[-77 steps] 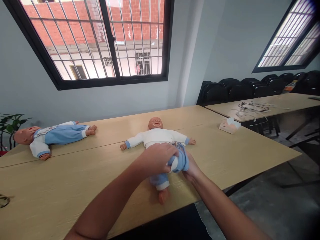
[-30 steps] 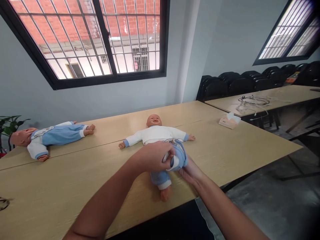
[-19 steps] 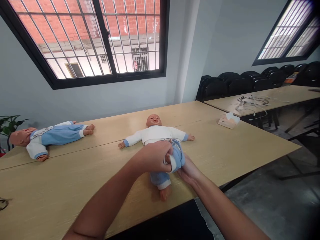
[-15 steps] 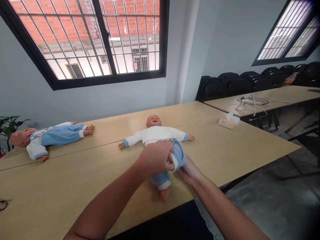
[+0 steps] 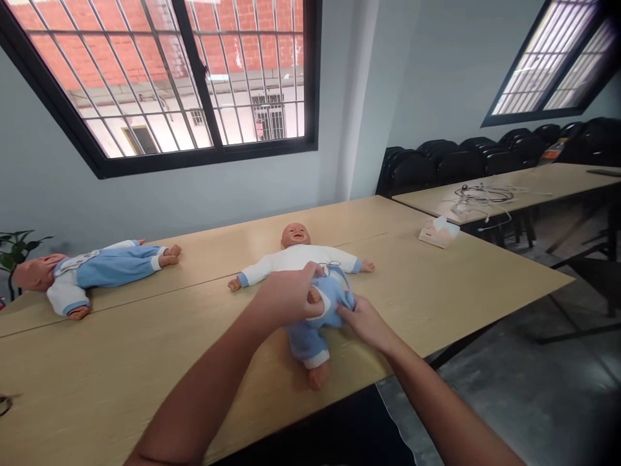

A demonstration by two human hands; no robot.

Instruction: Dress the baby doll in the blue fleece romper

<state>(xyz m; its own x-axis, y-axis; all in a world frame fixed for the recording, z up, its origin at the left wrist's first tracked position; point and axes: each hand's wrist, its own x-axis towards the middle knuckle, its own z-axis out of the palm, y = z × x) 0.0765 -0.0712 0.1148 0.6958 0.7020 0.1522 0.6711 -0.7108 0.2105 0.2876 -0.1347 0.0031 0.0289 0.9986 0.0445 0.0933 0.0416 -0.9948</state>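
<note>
A baby doll (image 5: 295, 257) in a white top lies on its back on the table, arms spread. Light blue trousers (image 5: 303, 342) cover its legs; one foot (image 5: 319, 375) sticks out of a white cuff towards me. The other leg is bent up, its foot partly showing between the fingers of my left hand (image 5: 286, 294), which is closed around it by the white cuff. My right hand (image 5: 367, 318) pinches the blue cloth on the right of that raised leg. Thin strings or straps lie loosely over the doll's waist.
A second doll (image 5: 116, 266) in blue overalls lies at the left on the wooden table (image 5: 194, 369). A tissue box (image 5: 438, 233) stands at the right. Cables (image 5: 482, 197) are heaped on another table, with black chairs (image 5: 412, 171) behind. A plant (image 5: 19, 249) stands far left.
My right hand has come from beneath the raised leg to its right side, thumb now on the cloth. The raised leg and my left hand have shifted slightly left.
</note>
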